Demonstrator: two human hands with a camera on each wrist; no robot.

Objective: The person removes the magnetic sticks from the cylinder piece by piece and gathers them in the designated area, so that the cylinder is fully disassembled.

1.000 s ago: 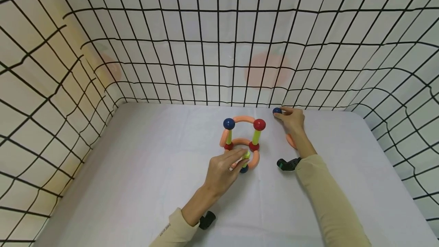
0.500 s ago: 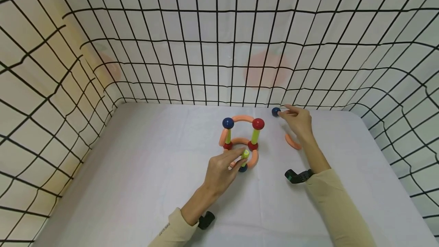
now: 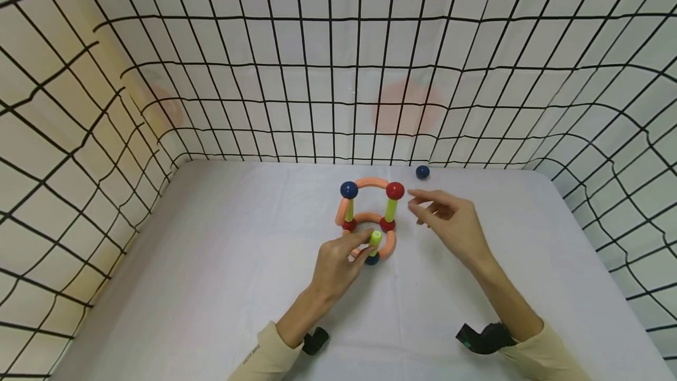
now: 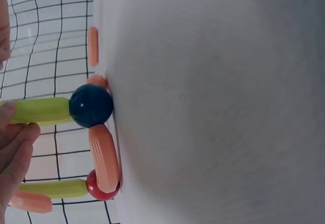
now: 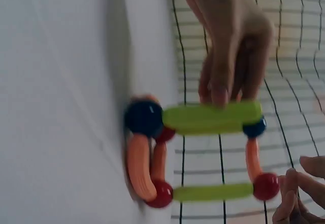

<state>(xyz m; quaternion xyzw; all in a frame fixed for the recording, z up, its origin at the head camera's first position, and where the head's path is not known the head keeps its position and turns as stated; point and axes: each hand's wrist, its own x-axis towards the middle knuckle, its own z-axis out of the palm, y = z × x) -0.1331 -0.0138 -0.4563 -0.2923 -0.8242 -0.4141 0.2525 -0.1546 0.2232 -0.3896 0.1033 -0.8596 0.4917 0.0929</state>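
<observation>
My left hand (image 3: 333, 269) pinches an upright lime-green rod (image 3: 375, 239) between thumb and fingers. The rod's lower end meets a dark blue ball (image 4: 91, 105) at the front of a ball-and-rod frame. Behind it, two more green rods stand on red balls, topped by a blue ball (image 3: 349, 190) and a red ball (image 3: 395, 190). Orange curved rods (image 5: 138, 168) link the balls. My right hand (image 3: 457, 228) hovers just right of the top red ball, fingers loosely bent and apart from it, holding nothing visible.
A loose blue ball (image 3: 422, 172) sits at the back edge of the white table (image 3: 222, 263). A loose orange curved rod (image 4: 93, 46) shows in the left wrist view; the right hand appears to hide it in the head view. Black wire mesh (image 3: 296, 75) encloses the back and sides.
My right hand has let go of the loose blue ball, drawn back toward me and come beside the frame's red ball. The left hand keeps pinching the green rod in place.
</observation>
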